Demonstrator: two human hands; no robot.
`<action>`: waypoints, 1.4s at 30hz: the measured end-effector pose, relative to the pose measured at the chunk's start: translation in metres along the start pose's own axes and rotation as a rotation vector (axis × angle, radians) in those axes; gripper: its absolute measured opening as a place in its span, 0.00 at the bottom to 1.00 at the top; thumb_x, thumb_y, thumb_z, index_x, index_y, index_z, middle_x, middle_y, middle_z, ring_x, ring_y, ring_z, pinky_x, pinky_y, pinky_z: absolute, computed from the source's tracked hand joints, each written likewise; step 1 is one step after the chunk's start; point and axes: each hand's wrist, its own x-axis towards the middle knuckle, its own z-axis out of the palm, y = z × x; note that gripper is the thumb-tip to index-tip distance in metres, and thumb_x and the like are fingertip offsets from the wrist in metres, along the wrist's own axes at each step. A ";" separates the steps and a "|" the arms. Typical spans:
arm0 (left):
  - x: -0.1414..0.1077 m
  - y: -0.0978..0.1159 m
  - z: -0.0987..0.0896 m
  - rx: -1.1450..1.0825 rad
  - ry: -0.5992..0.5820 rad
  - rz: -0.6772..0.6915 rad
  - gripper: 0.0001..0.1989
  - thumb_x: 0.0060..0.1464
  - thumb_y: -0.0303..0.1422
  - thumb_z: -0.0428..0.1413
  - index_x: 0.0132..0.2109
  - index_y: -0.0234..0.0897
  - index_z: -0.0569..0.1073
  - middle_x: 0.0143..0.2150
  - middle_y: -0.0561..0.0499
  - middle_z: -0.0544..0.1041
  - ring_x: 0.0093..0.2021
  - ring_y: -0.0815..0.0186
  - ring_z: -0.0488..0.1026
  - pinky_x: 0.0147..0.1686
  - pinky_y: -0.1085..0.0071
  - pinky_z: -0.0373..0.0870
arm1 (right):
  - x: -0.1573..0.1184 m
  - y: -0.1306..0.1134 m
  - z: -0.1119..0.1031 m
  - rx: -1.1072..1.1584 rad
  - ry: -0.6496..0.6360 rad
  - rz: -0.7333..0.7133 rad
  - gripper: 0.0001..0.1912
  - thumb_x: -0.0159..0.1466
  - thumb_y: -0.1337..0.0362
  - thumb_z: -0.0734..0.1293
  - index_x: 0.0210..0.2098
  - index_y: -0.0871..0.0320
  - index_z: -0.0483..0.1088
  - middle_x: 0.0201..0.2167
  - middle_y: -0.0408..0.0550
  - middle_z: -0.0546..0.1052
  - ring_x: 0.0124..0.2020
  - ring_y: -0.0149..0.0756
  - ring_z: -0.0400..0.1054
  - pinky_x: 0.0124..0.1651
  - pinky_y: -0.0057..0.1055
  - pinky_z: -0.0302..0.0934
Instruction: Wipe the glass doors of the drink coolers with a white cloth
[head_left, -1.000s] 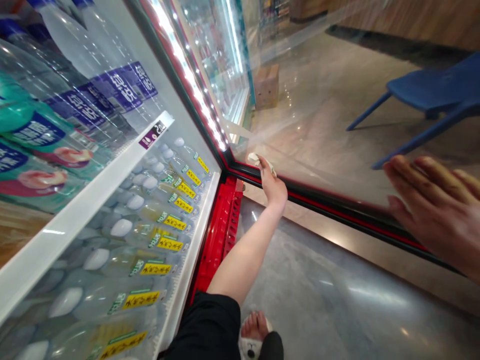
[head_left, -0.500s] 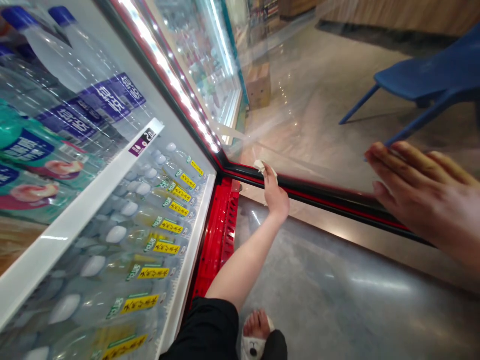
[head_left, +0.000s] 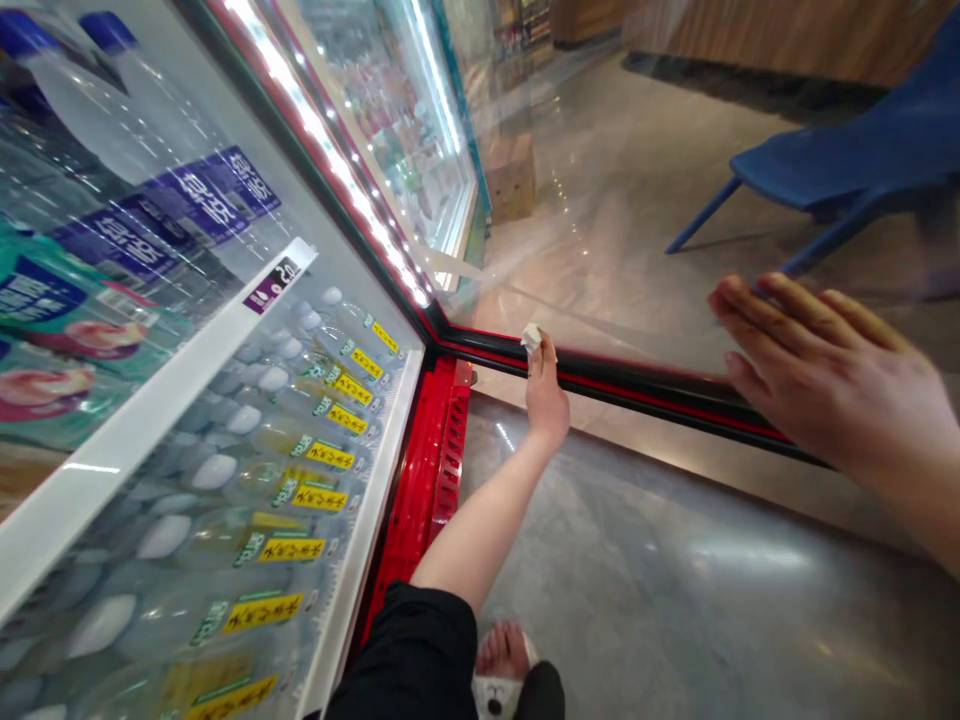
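My left hand (head_left: 547,400) has its fingers pressed on a small crumpled white cloth (head_left: 531,338) at the lower edge of the glass door (head_left: 600,260), by the black and red door frame (head_left: 615,382). On the right, my right hand (head_left: 825,360) lies flat against the glass with its fingers stretched out and nothing in it. The part of the cloth under my left fingers is hidden.
Shelves of bottles (head_left: 292,550) in an open cooler fill the left side, above a red base (head_left: 405,490). Through the glass show a blue chair (head_left: 832,165) and a cardboard box (head_left: 511,178). My foot (head_left: 502,655) is below on the grey floor.
My left hand and the cloth have shifted slightly along the door's lower frame, away from the hinge corner. The view has moved a little, and my right hand remains on the glass.
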 end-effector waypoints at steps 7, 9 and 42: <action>0.034 -0.030 -0.027 -0.007 0.141 -0.111 0.54 0.49 0.08 0.40 0.83 0.37 0.46 0.86 0.45 0.44 0.83 0.57 0.44 0.80 0.54 0.53 | 0.005 -0.003 -0.003 -0.009 -0.003 -0.011 0.41 0.77 0.65 0.65 0.82 0.52 0.42 0.72 0.54 0.71 0.69 0.55 0.70 0.67 0.55 0.73; 0.024 -0.028 -0.019 0.005 0.090 -0.047 0.53 0.51 0.09 0.41 0.82 0.37 0.49 0.85 0.47 0.47 0.83 0.59 0.45 0.80 0.57 0.55 | 0.005 -0.005 -0.001 -0.008 0.004 -0.002 0.42 0.76 0.66 0.65 0.82 0.52 0.42 0.72 0.55 0.71 0.69 0.56 0.70 0.67 0.56 0.72; 0.001 -0.030 -0.005 0.064 -0.119 0.246 0.43 0.57 0.12 0.44 0.74 0.48 0.71 0.78 0.54 0.69 0.81 0.62 0.53 0.79 0.60 0.56 | 0.007 -0.011 -0.003 0.061 -0.050 0.064 0.49 0.74 0.71 0.66 0.82 0.46 0.33 0.74 0.52 0.67 0.73 0.51 0.67 0.74 0.53 0.65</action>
